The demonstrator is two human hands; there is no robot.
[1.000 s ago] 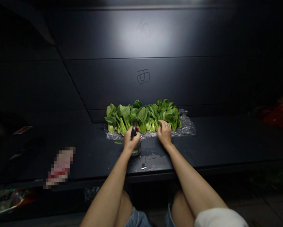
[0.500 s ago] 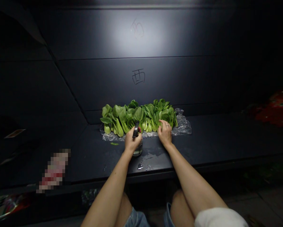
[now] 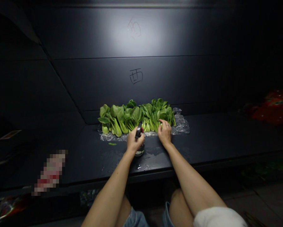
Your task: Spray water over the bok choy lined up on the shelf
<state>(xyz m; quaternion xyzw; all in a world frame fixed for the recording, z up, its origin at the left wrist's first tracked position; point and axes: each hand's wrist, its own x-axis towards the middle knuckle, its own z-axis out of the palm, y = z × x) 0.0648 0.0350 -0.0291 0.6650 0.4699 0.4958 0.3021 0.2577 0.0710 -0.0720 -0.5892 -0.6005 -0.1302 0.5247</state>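
Note:
A row of bok choy (image 3: 117,116) lies on clear plastic film (image 3: 181,123), leaves toward the wall and pale stems toward me. My left hand (image 3: 134,141) grips a spray bottle (image 3: 139,152) in front of the middle of the row. Its black spray head shows above my fingers, and the clear body is partly covered by my hand. At the right part of the row, my right hand (image 3: 165,132) rests against the bok choy stems, fingers gently curved and thumb apart. Some of the stems behind that hand are hidden.
A dark shelf (image 3: 203,135) bears the row, with a dark panel wall (image 3: 103,78) behind it. Water drops and a leaf scrap (image 3: 112,144) lie near the front. Red packaging (image 3: 271,108) is at far right, a blurred-out item (image 3: 50,173) at left.
My left hand and the spray bottle have shifted slightly right along the bok choy. My right hand stays nearly where it was. The whole view has moved a little.

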